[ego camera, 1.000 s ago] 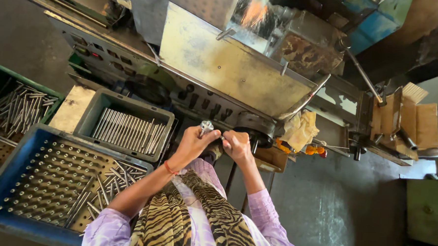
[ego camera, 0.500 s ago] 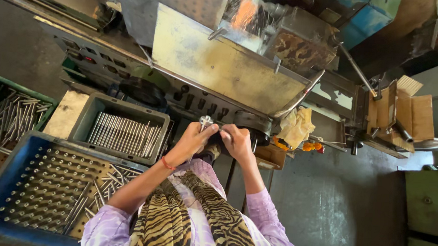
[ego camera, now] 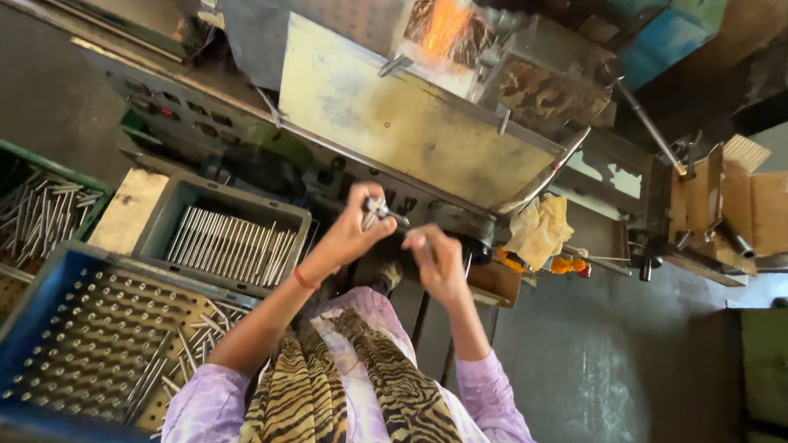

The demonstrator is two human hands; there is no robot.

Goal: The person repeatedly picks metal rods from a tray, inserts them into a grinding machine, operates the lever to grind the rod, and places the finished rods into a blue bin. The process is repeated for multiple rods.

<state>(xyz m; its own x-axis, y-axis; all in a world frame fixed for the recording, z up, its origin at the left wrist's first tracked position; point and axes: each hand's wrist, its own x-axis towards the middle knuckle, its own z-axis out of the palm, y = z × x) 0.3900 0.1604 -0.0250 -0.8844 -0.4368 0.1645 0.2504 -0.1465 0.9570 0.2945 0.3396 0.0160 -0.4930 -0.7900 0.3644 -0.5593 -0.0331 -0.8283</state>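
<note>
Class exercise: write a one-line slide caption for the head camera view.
Left hand grips a small metal part beside the right hand, before a grinding machine, trays of metal rods alongside.

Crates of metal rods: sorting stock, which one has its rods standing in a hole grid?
The blue crate, nearest the camera; the grey crate and green crate hold loose rods.

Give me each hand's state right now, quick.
Left hand: closed on a small metal part, held up in front of the machine.
Right hand: fingers curled beside that part; whether it grips anything cannot be told.
</note>
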